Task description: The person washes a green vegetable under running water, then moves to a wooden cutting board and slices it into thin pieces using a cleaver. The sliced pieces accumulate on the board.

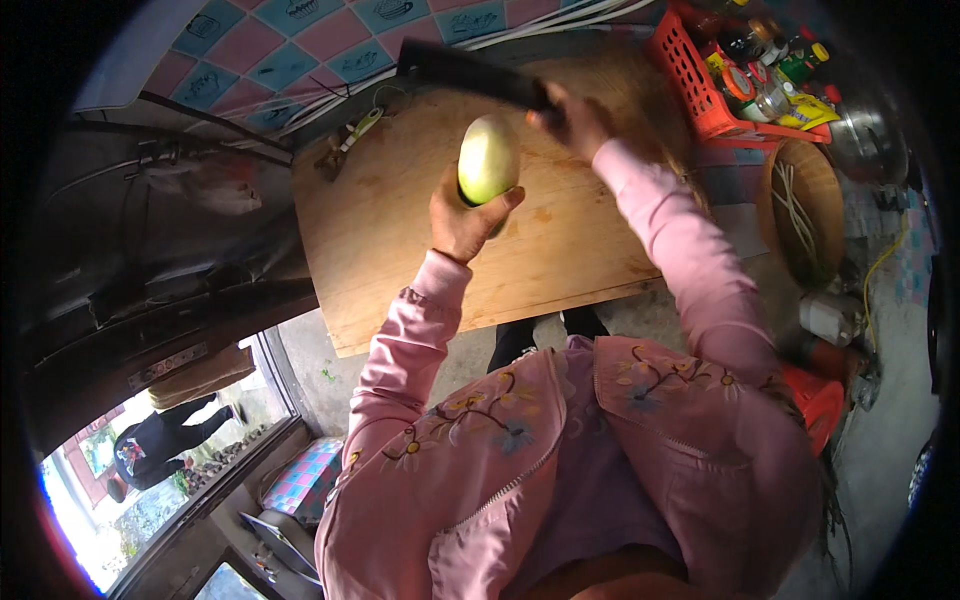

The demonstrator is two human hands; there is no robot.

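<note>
My left hand holds up a pale green, oblong gourd or melon by its lower end, above a large wooden board. Its skin looks whitish at the top and greener near my fingers. To the right and farther up, my right hand grips the handle of a dark, broad-bladed kitchen knife. The blade points left, beyond the gourd, and does not seem to touch it. My right hand and the knife are slightly blurred.
A green and white peeler-like tool lies at the board's far left edge. At the right stand a red plastic basket of bottles and jars, and a woven basket with pale stalks. Outside the doorway at lower left is a person.
</note>
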